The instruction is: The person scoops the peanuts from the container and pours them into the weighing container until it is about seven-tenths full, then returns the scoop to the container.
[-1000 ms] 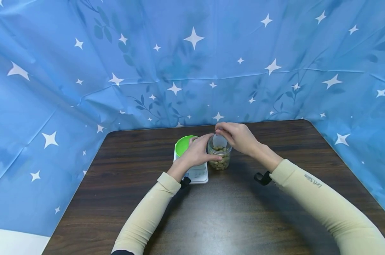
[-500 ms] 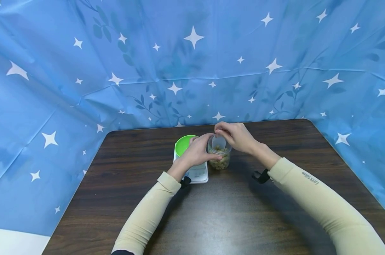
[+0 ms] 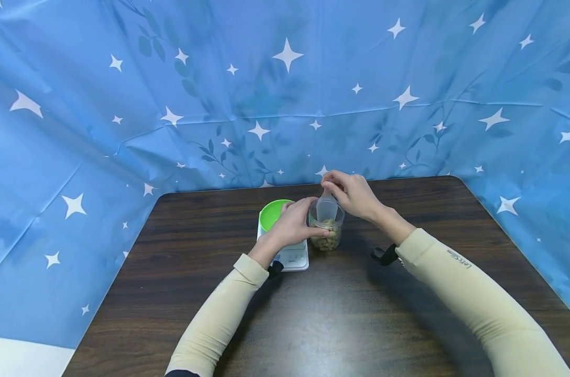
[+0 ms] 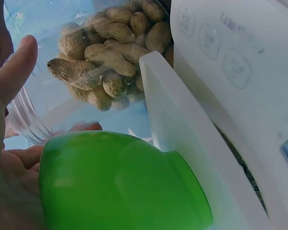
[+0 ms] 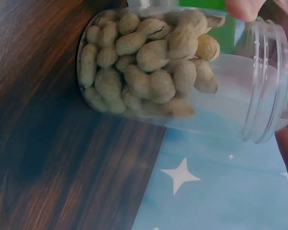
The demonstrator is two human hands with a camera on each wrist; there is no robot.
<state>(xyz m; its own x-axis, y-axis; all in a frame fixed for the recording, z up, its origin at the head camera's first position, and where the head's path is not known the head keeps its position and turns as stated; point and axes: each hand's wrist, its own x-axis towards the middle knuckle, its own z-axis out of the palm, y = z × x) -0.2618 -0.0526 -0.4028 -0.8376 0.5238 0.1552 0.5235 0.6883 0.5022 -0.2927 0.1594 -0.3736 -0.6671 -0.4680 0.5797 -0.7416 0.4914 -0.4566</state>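
Observation:
A clear plastic jar (image 5: 264, 86) holds unshelled peanuts (image 5: 149, 55) in its lower part. My left hand (image 3: 292, 224) grips the jar near its mouth, thumb on the near side and fingers partly hidden behind. Pinched by its handle in my right hand (image 3: 353, 195), a translucent scoop (image 3: 327, 208) points down into the jar above the peanuts. Whether the scoop carries peanuts cannot be told. Left of the jar, a green bowl (image 3: 269, 215) sits on a white kitchen scale (image 3: 293, 260); my left forearm and hand partly cover both.
The dark wooden table (image 3: 195, 272) spreads around these things. A blue cloth with white stars (image 3: 285, 94) hangs behind the table's back edge. In the left wrist view, the scale's buttons (image 4: 210, 40) are close beside the jar.
My right hand has risen slightly, drawing the scoop a little up, so more of its handle shows. The left hand and jar have barely moved.

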